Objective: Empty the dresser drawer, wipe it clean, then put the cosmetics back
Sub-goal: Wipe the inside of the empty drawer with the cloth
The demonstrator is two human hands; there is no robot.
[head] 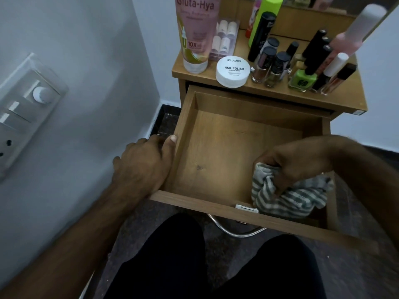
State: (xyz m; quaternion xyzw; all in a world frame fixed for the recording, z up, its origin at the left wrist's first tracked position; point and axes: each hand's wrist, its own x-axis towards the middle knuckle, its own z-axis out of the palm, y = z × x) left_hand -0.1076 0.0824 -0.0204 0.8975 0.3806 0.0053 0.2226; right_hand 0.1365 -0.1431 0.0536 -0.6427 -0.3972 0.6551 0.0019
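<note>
The pulled-out wooden dresser drawer (237,147) stands emptied; its bare floor extends forward and to the left of the right hand (295,165). That hand has its fingers curled round a bunched grey-and-white striped cloth (289,197), which sits in the near right corner of the drawer, against the front wall. The left hand (142,162) rests on the drawer's left side wall, fingers relaxed over the outside, thumb on the rim, gripping nothing. Judgement: wiping is in hand, and the unwiped area lies away from the cloth toward the far left corner, so the right hand alone is placed to sweep it. The cosmetics, among them a white round nail-polish remover tub (233,71), stand on the wooden worktop (336,98) beyond the drawer, well apart from both hands.
</note>
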